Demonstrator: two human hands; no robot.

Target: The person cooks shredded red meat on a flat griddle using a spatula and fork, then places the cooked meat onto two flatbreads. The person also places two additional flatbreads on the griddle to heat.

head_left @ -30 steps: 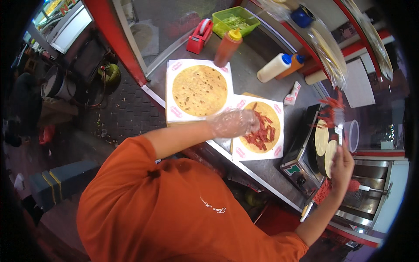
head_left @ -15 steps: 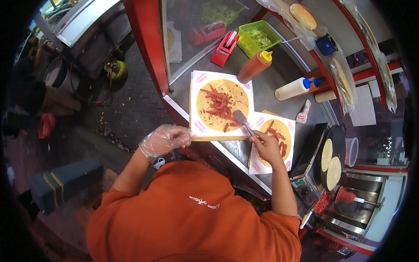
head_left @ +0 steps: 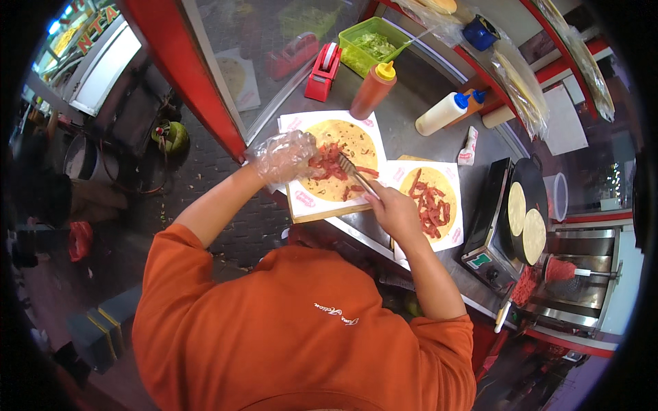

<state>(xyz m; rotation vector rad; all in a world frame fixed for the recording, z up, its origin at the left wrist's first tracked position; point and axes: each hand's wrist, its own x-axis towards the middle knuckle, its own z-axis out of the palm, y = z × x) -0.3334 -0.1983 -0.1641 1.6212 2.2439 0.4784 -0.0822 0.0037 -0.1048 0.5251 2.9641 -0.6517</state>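
Note:
A round flatbread with a pile of reddish meat strips lies on white printed paper over a wooden board. My left hand, in a clear plastic glove, reaches over its left side, fingers curled in at the meat; their tips are partly hidden. My right hand grips metal tongs with a slotted end, which touches the meat from the right. To the right, another flatbread bears meat strips on its own paper.
Behind the boards stand a red tape dispenser, a red sauce bottle, a green tub of shredded greens and a white sauce bottle. At right, a stove carries a black pan with two flatbreads.
My left hand has moved from beside the board's near corner up onto the flatbread and meat. The tongs have shifted up and left to the meat pile. The view has turned slightly.

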